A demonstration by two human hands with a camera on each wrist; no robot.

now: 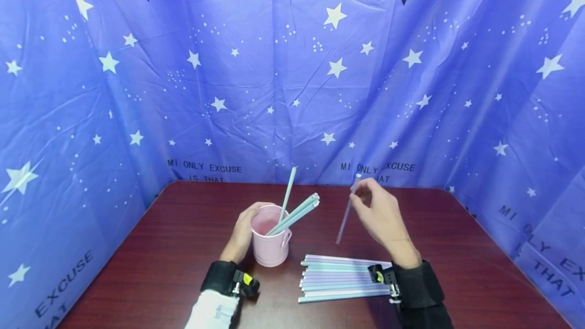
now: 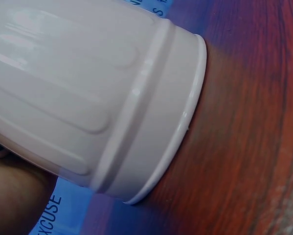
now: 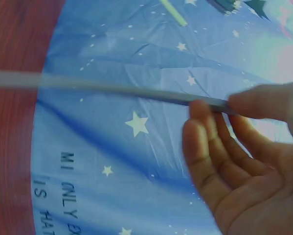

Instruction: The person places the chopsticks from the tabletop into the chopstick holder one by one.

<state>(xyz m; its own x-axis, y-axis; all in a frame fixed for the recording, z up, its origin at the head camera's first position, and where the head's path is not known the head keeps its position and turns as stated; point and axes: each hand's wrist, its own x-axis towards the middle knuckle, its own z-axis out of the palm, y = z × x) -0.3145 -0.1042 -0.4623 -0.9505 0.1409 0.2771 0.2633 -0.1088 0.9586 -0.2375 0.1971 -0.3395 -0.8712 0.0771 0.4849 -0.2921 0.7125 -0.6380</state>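
Well, the right hand (image 1: 383, 212) pinches a stick (image 1: 345, 220) (left hand (image 1: 244, 230) gripping a bucket (image 1: 270, 252)).

An upright pink bucket (image 1: 270, 250) holds leaning mint straws (image 1: 297, 214), near a tilted lilac straw (image 1: 345, 220) and flat-lying pastel straws (image 1: 338, 282).

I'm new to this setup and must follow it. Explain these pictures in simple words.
There is no machine arm here; each grip is a person's bare hand. The wide picture comes from the head, looking forward and down. The two close ones come from small wrist cameras, one per arm.

On the table stands a pink pail with a few straws leaning in it. Beside it lie loose straws, lilac and blue-green. The left grip holds the pail's side. The right grip pinches a single straw above the table.
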